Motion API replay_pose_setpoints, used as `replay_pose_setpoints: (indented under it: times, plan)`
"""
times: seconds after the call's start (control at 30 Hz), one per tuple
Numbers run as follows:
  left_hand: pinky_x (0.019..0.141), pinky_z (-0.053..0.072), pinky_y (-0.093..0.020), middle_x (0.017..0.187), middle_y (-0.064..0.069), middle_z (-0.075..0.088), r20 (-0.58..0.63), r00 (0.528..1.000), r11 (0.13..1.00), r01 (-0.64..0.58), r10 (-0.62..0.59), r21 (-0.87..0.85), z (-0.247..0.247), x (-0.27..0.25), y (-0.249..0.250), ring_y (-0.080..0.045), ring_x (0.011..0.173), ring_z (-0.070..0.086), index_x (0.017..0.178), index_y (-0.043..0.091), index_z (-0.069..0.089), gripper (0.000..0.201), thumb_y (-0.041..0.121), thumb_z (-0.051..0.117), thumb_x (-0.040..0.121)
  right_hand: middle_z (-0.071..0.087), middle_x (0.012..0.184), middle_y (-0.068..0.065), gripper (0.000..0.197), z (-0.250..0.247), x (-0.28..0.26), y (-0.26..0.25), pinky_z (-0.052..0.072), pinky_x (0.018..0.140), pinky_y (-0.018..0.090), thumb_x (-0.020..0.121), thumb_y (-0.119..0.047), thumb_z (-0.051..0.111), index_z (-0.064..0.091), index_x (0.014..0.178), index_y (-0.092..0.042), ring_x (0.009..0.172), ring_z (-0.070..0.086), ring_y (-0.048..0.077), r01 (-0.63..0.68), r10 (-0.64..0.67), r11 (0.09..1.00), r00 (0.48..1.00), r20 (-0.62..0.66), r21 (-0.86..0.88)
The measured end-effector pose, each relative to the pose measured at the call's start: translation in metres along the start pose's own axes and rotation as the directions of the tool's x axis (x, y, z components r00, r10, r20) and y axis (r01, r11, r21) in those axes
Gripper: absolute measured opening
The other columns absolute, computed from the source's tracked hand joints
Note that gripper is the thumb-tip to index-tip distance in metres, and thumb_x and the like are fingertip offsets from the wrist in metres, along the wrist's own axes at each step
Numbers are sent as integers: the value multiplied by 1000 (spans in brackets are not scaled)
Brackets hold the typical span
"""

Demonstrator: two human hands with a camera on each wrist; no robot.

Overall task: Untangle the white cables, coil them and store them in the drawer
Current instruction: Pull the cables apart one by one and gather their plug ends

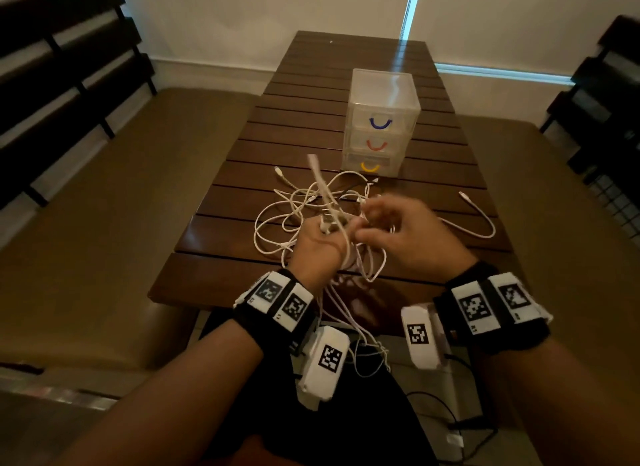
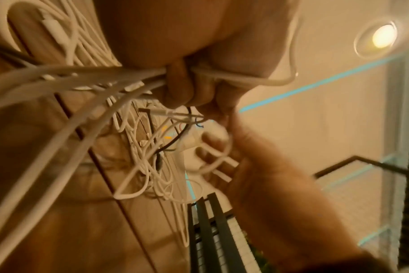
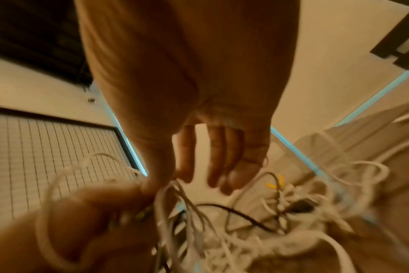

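Note:
A tangle of white cables [image 1: 311, 202] lies on the dark slatted table [image 1: 304, 119], with strands hanging over the near edge. My left hand [image 1: 322, 243] grips a bunch of these cables [image 2: 82, 77] in its curled fingers [image 2: 178, 88], and a stiff strand sticks up from the fist. My right hand [image 1: 391, 230] is blurred beside it, fingers [image 3: 213, 157] straight and spread over the tangle. A cable loop [image 2: 213, 166] lies across those fingers. The clear three-drawer unit [image 1: 381, 119] stands behind the tangle with its blue, red and yellow handled drawers pushed in.
One loose white cable end [image 1: 462, 194] trails to the right on the table. Brown cushioned benches [image 1: 104, 205] flank the table on both sides, with dark slatted backs. A thin black cable [image 3: 240, 214] runs through the tangle. Black wires [image 1: 450, 420] lie near my lap.

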State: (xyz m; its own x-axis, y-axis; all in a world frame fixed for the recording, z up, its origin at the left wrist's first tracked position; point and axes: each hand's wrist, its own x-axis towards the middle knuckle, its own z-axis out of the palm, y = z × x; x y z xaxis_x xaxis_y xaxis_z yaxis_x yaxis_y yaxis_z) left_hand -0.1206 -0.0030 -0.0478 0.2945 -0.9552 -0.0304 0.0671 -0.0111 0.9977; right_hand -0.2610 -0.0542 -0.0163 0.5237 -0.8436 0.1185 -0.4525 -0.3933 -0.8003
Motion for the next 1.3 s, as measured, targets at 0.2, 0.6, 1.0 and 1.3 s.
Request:
replay_pose_setpoints:
  times: [0.2,0.6,1.0,1.3]
  plan:
    - [40,31,-21,67,3,61,-13,998,939,58,-66,-340,-29,5,4,-7,44,42,79,20,74,23,20,57,95,73,91,0,16,-2,-4,31,49,73,17,91,-12,62,75,100,-13,83,67,12,-148,134,980,985,-108,-130]
    - [55,29,-25,73,5,68,0,1000,912,20,-22,-410,-44,10,21,-9,55,38,87,23,75,18,36,64,80,55,92,1,14,-17,-2,28,39,69,11,87,-22,67,70,99,-30,75,52,0,-104,40,979,941,-337,-173]
    - [67,51,-20,73,9,71,97,966,966,-248,241,70,-13,0,21,-2,72,65,83,23,70,20,3,70,83,68,81,3,15,-4,15,-21,56,72,30,92,-1,57,70,96,-8,74,64,13,232,-221,958,972,-82,171]
    - [66,52,-28,69,1,68,17,998,848,-64,65,525,-13,10,1,-12,67,65,75,16,72,17,30,70,85,67,83,22,15,-37,12,-52,58,70,35,96,-5,51,64,103,-11,78,70,29,417,-288,870,863,-415,263]
